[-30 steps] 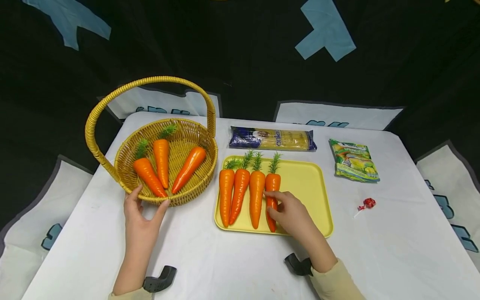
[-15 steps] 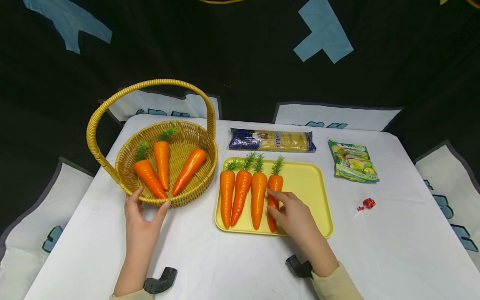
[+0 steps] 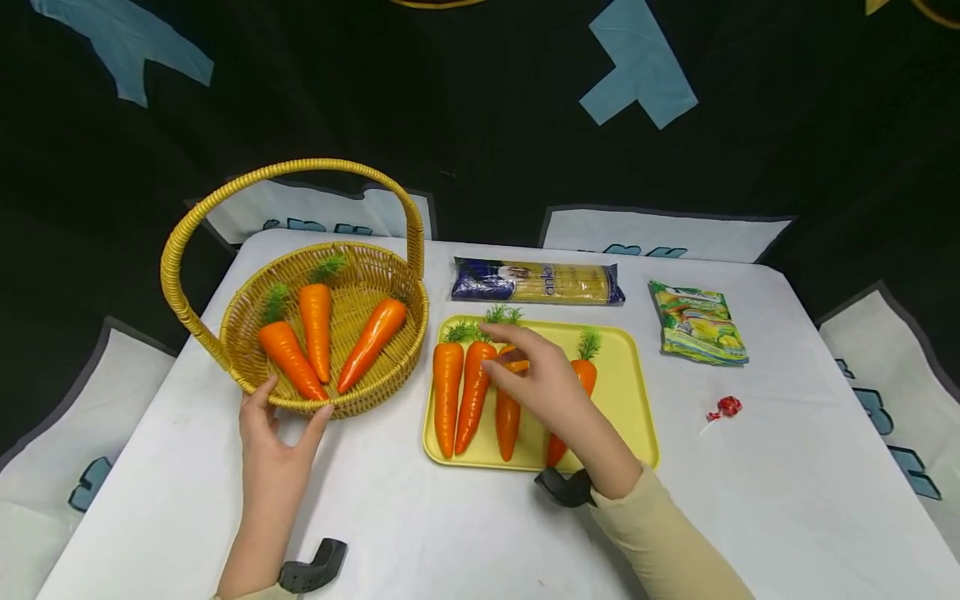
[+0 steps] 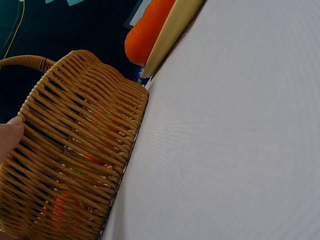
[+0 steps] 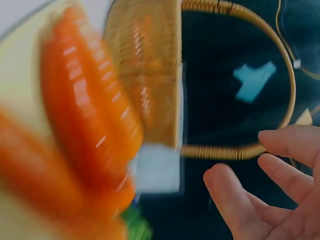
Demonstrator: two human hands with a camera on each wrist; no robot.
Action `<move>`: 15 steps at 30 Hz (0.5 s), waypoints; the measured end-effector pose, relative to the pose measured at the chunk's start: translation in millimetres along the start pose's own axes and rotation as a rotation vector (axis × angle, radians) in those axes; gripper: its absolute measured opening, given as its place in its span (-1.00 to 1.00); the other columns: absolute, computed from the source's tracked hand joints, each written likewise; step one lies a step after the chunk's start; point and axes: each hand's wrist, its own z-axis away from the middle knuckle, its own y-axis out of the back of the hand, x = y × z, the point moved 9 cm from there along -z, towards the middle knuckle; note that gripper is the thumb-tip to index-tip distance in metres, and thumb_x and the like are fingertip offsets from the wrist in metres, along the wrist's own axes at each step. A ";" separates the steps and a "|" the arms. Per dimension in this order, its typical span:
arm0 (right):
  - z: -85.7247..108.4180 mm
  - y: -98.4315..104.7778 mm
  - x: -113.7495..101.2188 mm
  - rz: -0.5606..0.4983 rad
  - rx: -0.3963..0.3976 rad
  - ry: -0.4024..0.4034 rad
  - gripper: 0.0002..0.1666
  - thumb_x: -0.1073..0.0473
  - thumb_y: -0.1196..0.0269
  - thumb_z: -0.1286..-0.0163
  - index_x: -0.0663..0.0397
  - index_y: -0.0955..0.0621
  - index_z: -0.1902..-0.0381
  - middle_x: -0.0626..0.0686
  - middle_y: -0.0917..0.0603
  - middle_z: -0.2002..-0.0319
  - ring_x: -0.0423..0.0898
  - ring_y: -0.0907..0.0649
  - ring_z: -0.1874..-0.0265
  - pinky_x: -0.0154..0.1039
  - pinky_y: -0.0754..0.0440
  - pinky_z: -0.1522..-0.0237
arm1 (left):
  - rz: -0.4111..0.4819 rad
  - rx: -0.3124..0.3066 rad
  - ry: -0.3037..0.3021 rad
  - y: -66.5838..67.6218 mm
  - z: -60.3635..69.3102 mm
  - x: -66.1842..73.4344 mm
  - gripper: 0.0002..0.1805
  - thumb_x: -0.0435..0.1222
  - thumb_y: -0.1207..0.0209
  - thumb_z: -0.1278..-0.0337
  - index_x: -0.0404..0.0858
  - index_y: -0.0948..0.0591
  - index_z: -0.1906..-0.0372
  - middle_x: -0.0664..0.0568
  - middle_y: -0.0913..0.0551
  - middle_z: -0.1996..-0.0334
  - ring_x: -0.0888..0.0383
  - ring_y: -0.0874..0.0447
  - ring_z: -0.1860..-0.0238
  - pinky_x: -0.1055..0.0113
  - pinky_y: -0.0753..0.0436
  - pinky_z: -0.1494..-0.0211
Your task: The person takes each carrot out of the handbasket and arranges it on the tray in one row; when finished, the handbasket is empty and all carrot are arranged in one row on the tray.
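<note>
In the head view, my left hand (image 3: 273,462) holds the near rim of a yellow wicker basket (image 3: 382,392), thumb and fingers spread along it. The thumb (image 4: 11,135) lies against the rim in the left wrist view. Three orange carrots, one of them the right-hand carrot (image 3: 372,343), lie inside the basket. My right hand (image 3: 543,383) is over a yellow tray (image 3: 618,408) bearing several carrots. It partly covers the third carrot (image 3: 507,421) and the rightmost carrot (image 3: 586,375). Fingers and thumb are apart with nothing between them in the right wrist view.
Behind the tray lies a pasta packet (image 3: 536,282). To its right are a green packet (image 3: 699,323) and a red lollipop (image 3: 726,407) on the white table (image 3: 420,533). The basket's tall handle (image 3: 292,168) arches above it.
My right hand has left the rightmost carrot and moved left and away over the other carrots. That carrot now lies farther right, slanted. My left hand stays at the basket.
</note>
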 end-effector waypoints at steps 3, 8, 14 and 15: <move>-23.0 -20.9 -19.7 -0.066 -0.092 0.015 -0.46 0.11 -0.28 -0.35 -0.29 -0.49 -0.28 -0.01 -0.58 -0.12 -0.13 -0.64 0.12 -0.28 -0.67 0.22 | -0.010 0.001 0.007 1.6 -0.6 -0.6 -0.10 -0.26 -0.34 -0.13 -0.22 -0.06 -0.46 -0.11 0.12 -0.49 -0.10 0.02 -0.44 -0.05 -0.09 -0.44; -62.4 -59.7 -46.0 -0.029 -0.213 0.051 -0.43 0.08 -0.25 -0.36 -0.20 -0.46 -0.32 0.06 -0.60 -0.08 -0.13 -0.64 0.26 -0.30 -0.63 0.34 | -0.011 0.006 0.008 2.2 -1.7 -2.3 -0.11 -0.25 -0.33 -0.13 -0.20 -0.07 -0.46 -0.09 0.13 -0.50 -0.06 0.04 -0.45 -0.03 -0.09 -0.44; -99.6 -105.2 -54.3 0.167 -0.323 0.032 -0.39 0.05 -0.23 -0.38 -0.13 -0.41 -0.37 0.08 -0.65 0.17 -0.18 -0.52 0.48 -0.34 -0.49 0.51 | 0.008 0.005 -0.006 1.5 -1.5 -2.6 -0.10 -0.28 -0.35 -0.11 -0.25 -0.08 -0.46 -0.13 0.10 -0.49 -0.09 0.02 -0.44 -0.05 -0.09 -0.44; -104.1 -111.6 -53.3 0.190 -0.340 0.017 -0.38 0.05 -0.23 -0.38 -0.12 -0.40 -0.37 0.09 -0.65 0.26 -0.21 -0.49 0.53 -0.36 -0.47 0.53 | 0.008 0.005 -0.008 1.6 -1.2 -2.5 -0.10 -0.28 -0.35 -0.10 -0.25 -0.08 -0.46 -0.14 0.09 -0.49 -0.09 0.02 -0.44 -0.05 -0.10 -0.44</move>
